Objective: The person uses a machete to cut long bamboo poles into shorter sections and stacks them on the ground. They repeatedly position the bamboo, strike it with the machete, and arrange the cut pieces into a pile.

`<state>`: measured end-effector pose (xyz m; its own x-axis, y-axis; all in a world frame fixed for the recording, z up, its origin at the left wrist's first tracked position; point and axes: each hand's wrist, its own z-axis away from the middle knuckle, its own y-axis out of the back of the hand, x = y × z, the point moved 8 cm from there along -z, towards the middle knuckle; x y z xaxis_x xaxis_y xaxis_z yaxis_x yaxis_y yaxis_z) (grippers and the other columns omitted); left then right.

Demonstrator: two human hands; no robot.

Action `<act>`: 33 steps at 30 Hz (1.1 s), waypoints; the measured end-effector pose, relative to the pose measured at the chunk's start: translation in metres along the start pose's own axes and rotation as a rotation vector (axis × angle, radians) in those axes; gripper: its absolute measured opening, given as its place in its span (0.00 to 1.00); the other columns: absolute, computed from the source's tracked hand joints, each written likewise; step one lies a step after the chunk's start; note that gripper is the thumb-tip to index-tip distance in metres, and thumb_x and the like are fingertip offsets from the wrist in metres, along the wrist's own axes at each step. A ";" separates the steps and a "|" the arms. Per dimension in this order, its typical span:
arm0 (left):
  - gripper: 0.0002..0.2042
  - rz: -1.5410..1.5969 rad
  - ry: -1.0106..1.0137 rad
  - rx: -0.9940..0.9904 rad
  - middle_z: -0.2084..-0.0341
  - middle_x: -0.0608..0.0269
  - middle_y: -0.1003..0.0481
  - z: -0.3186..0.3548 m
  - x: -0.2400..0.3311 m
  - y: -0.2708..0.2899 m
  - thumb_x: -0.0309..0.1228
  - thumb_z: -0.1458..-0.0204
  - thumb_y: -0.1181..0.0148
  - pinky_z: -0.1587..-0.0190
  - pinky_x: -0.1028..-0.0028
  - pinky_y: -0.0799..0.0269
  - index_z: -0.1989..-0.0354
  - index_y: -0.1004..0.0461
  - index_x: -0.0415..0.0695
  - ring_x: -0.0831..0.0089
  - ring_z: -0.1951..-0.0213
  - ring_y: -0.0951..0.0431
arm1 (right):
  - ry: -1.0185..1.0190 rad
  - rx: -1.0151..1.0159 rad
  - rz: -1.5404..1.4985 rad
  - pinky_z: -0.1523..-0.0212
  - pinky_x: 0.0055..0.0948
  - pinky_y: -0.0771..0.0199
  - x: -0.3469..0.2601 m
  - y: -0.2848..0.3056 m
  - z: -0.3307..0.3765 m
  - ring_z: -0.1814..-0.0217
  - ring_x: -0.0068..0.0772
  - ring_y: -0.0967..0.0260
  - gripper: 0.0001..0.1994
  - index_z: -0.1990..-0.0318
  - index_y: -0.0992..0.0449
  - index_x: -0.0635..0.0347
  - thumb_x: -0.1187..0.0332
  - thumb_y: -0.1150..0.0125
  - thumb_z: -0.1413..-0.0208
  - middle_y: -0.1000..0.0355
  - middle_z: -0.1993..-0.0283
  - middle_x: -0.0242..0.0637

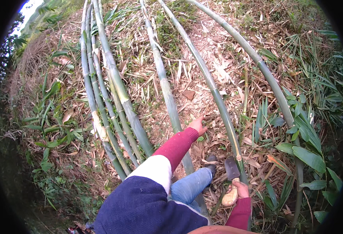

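Note:
My right hand (241,190) is closed round the pale handle (230,198) of a machete with a short, broad, dark blade (231,167). The blade lies close beside a green bamboo pole (223,107); I cannot tell whether they touch. A pale, peeled-looking strip runs along that pole near the blade. My left hand (197,126) is stretched forward, fingers apart and holding nothing. It hovers between this pole and another bamboo pole (164,84), over which my left forearm reaches.
Several more bamboo poles (119,87) lie side by side on the left. One long pole (263,66) curves down the right, beside broad green leaves (310,158). Dry leaves and chips (218,70) litter the ground. My shoe (211,159) stands between two poles.

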<state>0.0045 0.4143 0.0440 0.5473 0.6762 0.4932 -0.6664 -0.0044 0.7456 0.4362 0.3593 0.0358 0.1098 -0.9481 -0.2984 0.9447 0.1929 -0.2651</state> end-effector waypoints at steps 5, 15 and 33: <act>0.26 0.010 0.308 0.316 0.56 0.51 0.22 -0.069 -0.068 0.074 0.40 0.55 0.36 0.46 0.59 0.29 0.45 0.30 0.49 0.53 0.50 0.23 | -0.139 0.025 -0.175 0.72 0.41 0.21 -0.041 -0.061 -0.033 0.75 0.39 0.29 0.06 0.60 0.30 0.66 0.74 0.45 0.43 0.29 0.71 0.45; 0.28 -0.280 0.300 0.209 0.50 0.52 0.26 -0.053 -0.055 0.173 0.48 0.59 0.32 0.38 0.59 0.37 0.46 0.26 0.55 0.55 0.43 0.30 | -0.109 0.030 -0.731 0.63 0.44 0.21 -0.093 -0.047 -0.068 0.65 0.45 0.28 0.14 0.55 0.36 0.65 0.70 0.45 0.45 0.31 0.63 0.49; 0.16 -0.195 -0.088 0.496 0.65 0.56 0.20 0.016 0.083 0.608 0.32 0.45 0.39 0.57 0.68 0.23 0.49 0.28 0.44 0.69 0.63 0.20 | 0.035 -0.094 -0.982 0.60 0.39 0.20 -0.203 -0.197 -0.125 0.61 0.41 0.24 0.11 0.61 0.27 0.60 0.72 0.36 0.53 0.25 0.63 0.40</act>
<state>-0.3470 0.4561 0.5460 0.6918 0.6350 0.3438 -0.2403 -0.2465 0.9389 0.1894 0.5451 0.0340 -0.7207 -0.6900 0.0664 0.5828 -0.6551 -0.4809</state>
